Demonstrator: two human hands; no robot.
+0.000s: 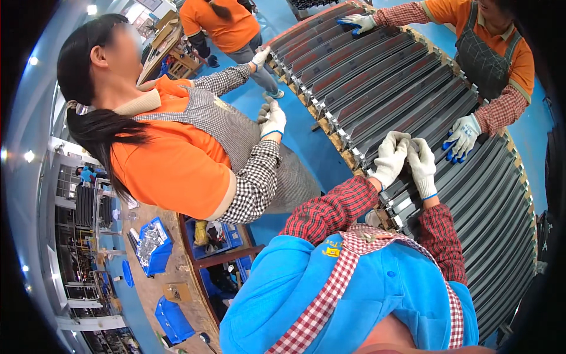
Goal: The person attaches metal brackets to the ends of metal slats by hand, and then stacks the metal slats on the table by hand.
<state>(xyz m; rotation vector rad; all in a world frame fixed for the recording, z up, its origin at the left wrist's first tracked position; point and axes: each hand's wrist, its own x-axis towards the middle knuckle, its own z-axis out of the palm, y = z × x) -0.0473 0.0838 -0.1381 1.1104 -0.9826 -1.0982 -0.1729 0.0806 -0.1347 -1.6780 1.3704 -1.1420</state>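
Long black strips (486, 203) lie side by side in a wide row, with silver metal pieces (403, 205) along their near-left ends. Over these ends, my left hand (389, 160) and my right hand (422, 166) meet, both in white knitted gloves. The fingers of each are bent and pressed together, tips nearly touching. Anything between them is too small or too hidden to make out. Red checked sleeves cover both my forearms.
At left stands a co-worker in orange (194, 135), one gloved hand on the strips' far end. Another co-worker (486, 56) leans over them from the right; a third person (215, 26) is behind. A wooden workbench (177, 248) carries blue bins (154, 245), one full of small metal parts.
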